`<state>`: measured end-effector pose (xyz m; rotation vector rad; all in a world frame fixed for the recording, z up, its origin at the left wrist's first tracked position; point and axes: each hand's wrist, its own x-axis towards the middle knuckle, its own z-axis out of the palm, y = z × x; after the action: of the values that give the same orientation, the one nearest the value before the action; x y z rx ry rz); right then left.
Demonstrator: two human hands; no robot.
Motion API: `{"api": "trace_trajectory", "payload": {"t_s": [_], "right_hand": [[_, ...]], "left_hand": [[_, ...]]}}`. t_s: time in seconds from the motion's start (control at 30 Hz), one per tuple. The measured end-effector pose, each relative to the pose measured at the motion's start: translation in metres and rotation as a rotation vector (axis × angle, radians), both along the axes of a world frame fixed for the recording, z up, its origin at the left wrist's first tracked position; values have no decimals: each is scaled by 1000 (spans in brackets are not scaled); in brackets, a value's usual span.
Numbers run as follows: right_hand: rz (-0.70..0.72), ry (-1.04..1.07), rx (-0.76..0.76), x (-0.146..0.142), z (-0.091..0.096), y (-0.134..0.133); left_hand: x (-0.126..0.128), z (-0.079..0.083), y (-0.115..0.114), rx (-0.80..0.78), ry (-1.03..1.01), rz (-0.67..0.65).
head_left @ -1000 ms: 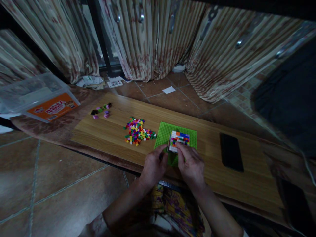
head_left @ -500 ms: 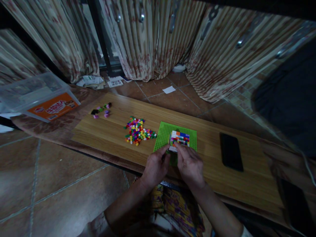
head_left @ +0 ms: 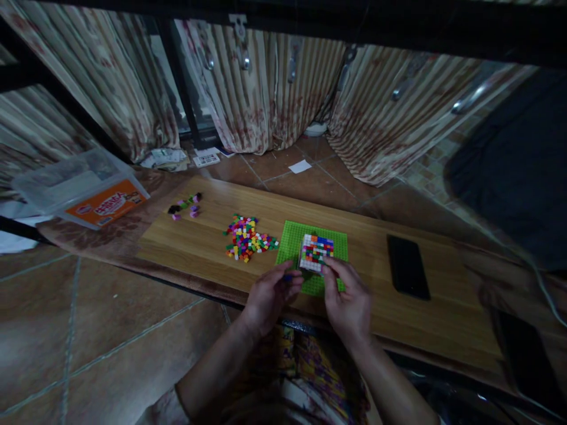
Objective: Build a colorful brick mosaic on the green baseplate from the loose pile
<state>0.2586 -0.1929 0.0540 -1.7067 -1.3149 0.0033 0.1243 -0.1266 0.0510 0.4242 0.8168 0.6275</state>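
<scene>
A block of small toy bricks [head_left: 313, 251], white along the edges with blue, red, green and orange among them, stands on a green studded baseplate [head_left: 290, 236]. My left hand [head_left: 270, 295] is just left of the block's near side, fingers curled, with a small dark blue brick [head_left: 287, 277] at the fingertips. At the block's near right corner, my right hand [head_left: 349, 301] has its thumb and forefinger pinched together; what lies between them is hidden. Loose coloured bricks [head_left: 248, 239] are heaped left of the baseplate.
A black phone [head_left: 408, 267] lies right of the baseplate on the wooden tabletop [head_left: 372, 248]. Small pink, green and black pieces [head_left: 186, 205] sit near the far left end. Beyond them is a clear plastic box [head_left: 82, 183] with an orange label.
My hands have moved apart. The left drew back from the block, a blue brick now showing at its fingers; the right shifted to the block's near right corner. The view tilted slightly.
</scene>
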Motion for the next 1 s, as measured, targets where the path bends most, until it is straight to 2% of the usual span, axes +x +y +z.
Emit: {"api": "trace_trajectory", "payload": {"t_s": [0.13,0.23,0.5,0.63,0.83,1.0], "right_hand": [[149,16,-118,-13,5,-9],[160,-61,-164,-17,0,-11],[143,-134,-156,-16,-12,-20],[118,-92,-122,-9,-11,-21],[-16,-69,-99,23,-7,0],[-11,-74,-119,34,-13,16]], "left_hand": [[-4,15,-5,-49,-88,-22],[-3,20,-10,-1,-90,-71],[-1,11,-21,190,28,-236],[0,9,-22,284,117,-248],[4,1,-6,573,393,-137],[5,-12,6,871,598,-170]]}}
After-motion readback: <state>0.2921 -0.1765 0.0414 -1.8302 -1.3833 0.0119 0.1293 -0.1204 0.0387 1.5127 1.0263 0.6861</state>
